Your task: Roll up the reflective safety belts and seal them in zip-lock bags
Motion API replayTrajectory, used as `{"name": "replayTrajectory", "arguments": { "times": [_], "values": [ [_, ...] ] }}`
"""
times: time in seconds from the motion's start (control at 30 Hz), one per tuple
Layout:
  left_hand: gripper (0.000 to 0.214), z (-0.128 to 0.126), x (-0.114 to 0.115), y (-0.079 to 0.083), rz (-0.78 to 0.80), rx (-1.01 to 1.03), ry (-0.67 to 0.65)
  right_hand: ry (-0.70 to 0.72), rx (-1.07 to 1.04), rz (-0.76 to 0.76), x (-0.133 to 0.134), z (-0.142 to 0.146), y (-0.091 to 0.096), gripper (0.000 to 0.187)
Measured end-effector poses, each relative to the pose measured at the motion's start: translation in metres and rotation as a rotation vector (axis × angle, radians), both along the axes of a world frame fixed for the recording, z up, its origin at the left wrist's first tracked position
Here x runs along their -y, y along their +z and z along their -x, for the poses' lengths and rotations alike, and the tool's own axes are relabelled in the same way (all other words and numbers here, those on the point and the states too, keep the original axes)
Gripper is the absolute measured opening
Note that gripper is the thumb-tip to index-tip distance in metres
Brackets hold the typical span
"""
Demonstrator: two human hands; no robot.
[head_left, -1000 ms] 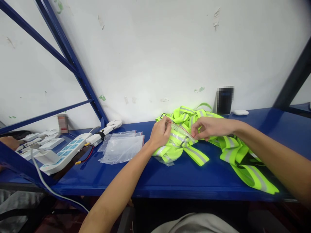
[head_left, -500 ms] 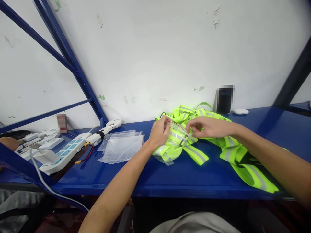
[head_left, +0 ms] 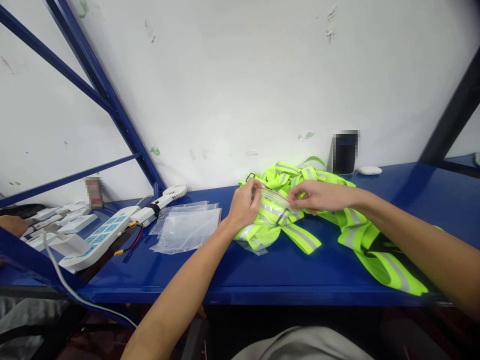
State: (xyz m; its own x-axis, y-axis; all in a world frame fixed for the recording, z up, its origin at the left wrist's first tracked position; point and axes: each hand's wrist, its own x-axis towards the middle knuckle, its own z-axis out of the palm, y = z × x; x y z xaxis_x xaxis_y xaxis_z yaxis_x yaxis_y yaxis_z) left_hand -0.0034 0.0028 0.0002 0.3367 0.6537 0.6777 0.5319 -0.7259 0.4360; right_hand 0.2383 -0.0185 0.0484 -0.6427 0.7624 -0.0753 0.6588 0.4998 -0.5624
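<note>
Dark upright thing at far side pixelated; another person's hand cut off at left edge. Clear zip bag on blue table, neon strap bunched inside. Left hand pinches bag's left top end — fingertips partly hidden. Right hand, fingers curled, pinches right end. Loose straps heaped behind and right — flat clear bags lie left.

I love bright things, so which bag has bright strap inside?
The bag in the left hand, bulging with strap; the other bags lie flat to its left.

Bright above; dim, perhaps blurred below.
</note>
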Motion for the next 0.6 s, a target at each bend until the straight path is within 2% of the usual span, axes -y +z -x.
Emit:
{"name": "replayTrajectory", "arguments": {
  "times": [0.17,0.6],
  "values": [
    [0.011,-0.0002,0.0004,0.0002,0.000,-0.005,0.006,0.011,-0.025,0.079,-0.0013,-0.0001,-0.0008,0.028],
    [0.009,-0.0007,0.0000,0.0001,-0.006,-0.009,-0.001,-0.007,-0.033,-0.065,-0.0031,0.0053,-0.0057,0.022]
  ]
}}
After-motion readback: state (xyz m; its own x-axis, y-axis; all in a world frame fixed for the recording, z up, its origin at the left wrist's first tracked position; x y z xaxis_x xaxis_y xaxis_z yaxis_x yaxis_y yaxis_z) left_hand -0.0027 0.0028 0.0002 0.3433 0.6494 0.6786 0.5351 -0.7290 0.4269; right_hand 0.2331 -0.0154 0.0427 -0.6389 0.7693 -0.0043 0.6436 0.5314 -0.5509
